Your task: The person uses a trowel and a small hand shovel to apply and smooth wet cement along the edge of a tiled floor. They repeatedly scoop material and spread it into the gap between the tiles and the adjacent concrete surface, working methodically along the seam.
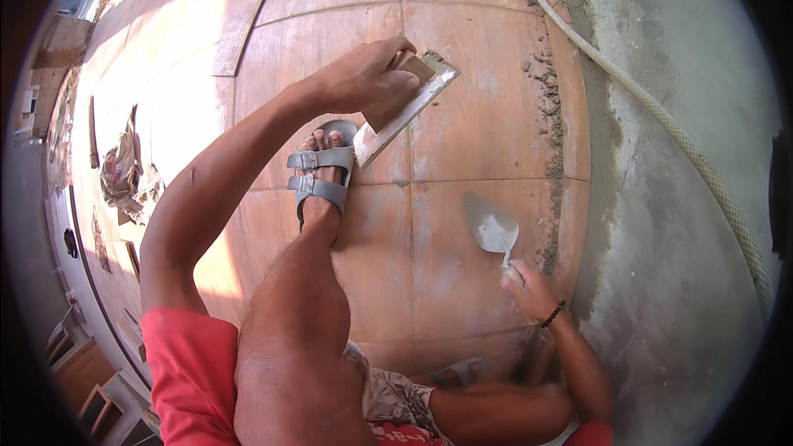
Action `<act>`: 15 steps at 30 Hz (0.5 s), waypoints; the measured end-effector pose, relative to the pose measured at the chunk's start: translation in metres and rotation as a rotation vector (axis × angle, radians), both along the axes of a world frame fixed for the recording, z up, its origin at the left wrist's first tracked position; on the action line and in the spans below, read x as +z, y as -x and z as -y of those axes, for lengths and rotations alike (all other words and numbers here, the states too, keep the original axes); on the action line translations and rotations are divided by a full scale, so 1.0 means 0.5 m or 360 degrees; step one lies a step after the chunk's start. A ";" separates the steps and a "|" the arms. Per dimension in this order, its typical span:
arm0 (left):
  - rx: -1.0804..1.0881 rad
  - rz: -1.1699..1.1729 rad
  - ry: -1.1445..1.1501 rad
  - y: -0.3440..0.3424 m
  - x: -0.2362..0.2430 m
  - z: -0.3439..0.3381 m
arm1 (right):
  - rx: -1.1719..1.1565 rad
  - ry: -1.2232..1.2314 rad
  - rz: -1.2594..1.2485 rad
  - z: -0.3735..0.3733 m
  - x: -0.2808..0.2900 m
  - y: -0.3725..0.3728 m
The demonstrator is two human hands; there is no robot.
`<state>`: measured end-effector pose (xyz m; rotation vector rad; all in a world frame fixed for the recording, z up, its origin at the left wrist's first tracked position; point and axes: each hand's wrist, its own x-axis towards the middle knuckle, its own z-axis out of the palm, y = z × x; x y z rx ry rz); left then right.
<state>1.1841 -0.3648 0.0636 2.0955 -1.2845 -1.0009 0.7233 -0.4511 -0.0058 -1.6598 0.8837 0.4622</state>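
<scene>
My left hand is closed around the brown block-shaped grip of a hand float. Its flat rectangular board is tilted, with white and grey mortar smeared on the face and edge. Just below it is my sandaled foot on the tiles. At the lower right my right hand wraps the handle of a pointed trowel, its leaf-shaped metal blade over a tile and dusted pale. A strip of crumbly grey mortar runs along the tiles to the right of both tools.
Large wood-look tiles cover the floor up to rough grey concrete on the right. A pale braided hose curves across there. A loose plank-like tile lies at upper left; a crumpled dirty bag sits at far left.
</scene>
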 end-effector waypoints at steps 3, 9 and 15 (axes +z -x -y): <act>0.0145 -0.0072 0.0076 -0.066 0.001 -0.016 | -0.0156 -0.0115 -0.0258 0.013 0.005 -0.095; 0.0261 -0.0387 0.0166 -0.154 -0.022 0.002 | 0.0154 -0.0244 -0.0256 -0.073 -0.051 -0.126; 0.0376 -0.0446 0.0072 -0.170 -0.062 0.046 | 0.0000 -0.0034 -0.0163 -0.105 -0.071 -0.148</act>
